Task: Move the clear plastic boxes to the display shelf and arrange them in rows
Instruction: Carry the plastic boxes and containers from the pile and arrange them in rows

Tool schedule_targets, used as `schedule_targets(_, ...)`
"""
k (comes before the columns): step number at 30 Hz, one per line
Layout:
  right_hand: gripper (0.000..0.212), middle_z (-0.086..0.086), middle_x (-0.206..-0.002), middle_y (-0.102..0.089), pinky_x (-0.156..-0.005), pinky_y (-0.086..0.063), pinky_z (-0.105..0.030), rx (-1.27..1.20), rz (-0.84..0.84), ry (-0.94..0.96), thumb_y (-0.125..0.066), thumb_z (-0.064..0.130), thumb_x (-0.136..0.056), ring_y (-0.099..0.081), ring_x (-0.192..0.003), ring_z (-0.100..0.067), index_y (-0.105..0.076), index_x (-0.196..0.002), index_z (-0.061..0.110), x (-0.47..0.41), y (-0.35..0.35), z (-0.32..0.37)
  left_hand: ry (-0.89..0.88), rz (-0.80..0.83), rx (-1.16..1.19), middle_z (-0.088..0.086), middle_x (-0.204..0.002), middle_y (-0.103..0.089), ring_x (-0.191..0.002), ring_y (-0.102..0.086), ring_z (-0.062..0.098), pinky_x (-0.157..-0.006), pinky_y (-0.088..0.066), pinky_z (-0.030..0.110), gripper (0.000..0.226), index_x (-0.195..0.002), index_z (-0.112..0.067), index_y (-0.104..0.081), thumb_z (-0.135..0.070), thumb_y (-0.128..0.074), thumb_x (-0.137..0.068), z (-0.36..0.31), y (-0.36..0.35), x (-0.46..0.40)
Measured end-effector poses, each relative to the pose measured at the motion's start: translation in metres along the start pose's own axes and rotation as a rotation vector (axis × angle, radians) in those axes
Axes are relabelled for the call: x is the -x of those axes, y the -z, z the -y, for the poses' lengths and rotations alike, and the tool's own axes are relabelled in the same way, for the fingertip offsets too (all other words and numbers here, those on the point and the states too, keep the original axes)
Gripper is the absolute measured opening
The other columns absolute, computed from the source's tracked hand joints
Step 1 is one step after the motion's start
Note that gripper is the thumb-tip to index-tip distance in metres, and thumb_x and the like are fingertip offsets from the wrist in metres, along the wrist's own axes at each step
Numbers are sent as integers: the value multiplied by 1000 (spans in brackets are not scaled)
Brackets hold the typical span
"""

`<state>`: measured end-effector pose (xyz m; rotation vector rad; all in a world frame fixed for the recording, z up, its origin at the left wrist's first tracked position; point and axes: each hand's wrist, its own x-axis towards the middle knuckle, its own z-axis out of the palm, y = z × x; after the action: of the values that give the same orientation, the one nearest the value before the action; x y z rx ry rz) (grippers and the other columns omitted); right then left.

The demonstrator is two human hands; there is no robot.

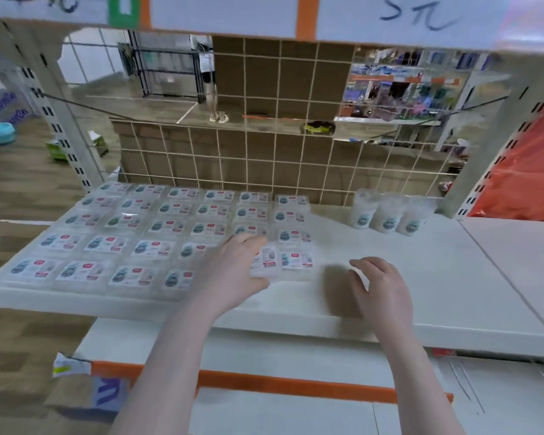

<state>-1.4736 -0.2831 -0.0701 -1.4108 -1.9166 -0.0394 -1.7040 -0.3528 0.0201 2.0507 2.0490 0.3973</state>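
Note:
Several clear plastic boxes (145, 227) with printed labels lie in neat rows on the left half of the white display shelf (421, 271). My left hand (233, 265) grips one clear box (266, 262) at the front of the fifth column, fingers over its top and thumb at its near edge. Just right of it lies the front box of the last column (297, 260). My right hand (380, 290) hovers over bare shelf to the right, fingers loosely curled and holding nothing.
Three clear round tubs (387, 215) stand at the back right of the shelf. A wire grid panel (264, 158) backs the shelf. An orange bag (522, 171) hangs at the far right. A lower shelf with an orange strip (264, 384) sits below.

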Motion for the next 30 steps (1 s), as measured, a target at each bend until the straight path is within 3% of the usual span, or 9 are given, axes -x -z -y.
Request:
schedule_targets(6,11,-17,-87,-67,-72,-50,-39,28,71,-125,-68,-1,-75,-61,-82,-38,-72,-85,3,-8,10,-42,-77,65,-16,-10,-152,-25,-136,-27,11,-107,-25,25,71,-148,-26,-26,-33,-63,-87,-47,-29,-15)
schedule_targets(10,14,-17,-95,-64,-78,-44,-38,7,153,-194,-61,4,-82,-56,-92,-37,-69,-92,1,-11,9,-54,-53,99,-33,-11,-152,-23,-137,-25,11,-107,-29,29,73,-148,-28,-23,-34,-62,-87,-60,-44,-19)
schedule_targets(16,16,-17,-96,-64,-78,-45,-39,-16,187,-166,-60,8,-83,-55,-92,-37,-69,-96,2,-10,7,-56,-23,102,-73,-9,-153,-22,-139,-22,11,-109,-20,23,72,-148,-26,-23,-32,-61,-88,-67,-56,-20)
schedule_targets(22,9,-17,-83,-64,-69,-46,-38,-45,160,-141,-63,4,-77,-54,-82,-37,-69,-83,1,-7,4,-57,42,99,-14,-9,-150,-27,-136,-27,9,-107,-26,26,71,-148,-26,-25,-32,-62,-87,-71,-66,-10)
schedule_targets(30,15,-17,-89,-63,-72,-43,-37,-46,199,-119,-58,7,-80,-51,-88,-36,-70,-88,1,-5,5,-58,114,55,13,-7,-151,-28,-138,-26,10,-111,-22,27,65,-145,-24,-33,-29,-61,-88,-67,-71,-3)
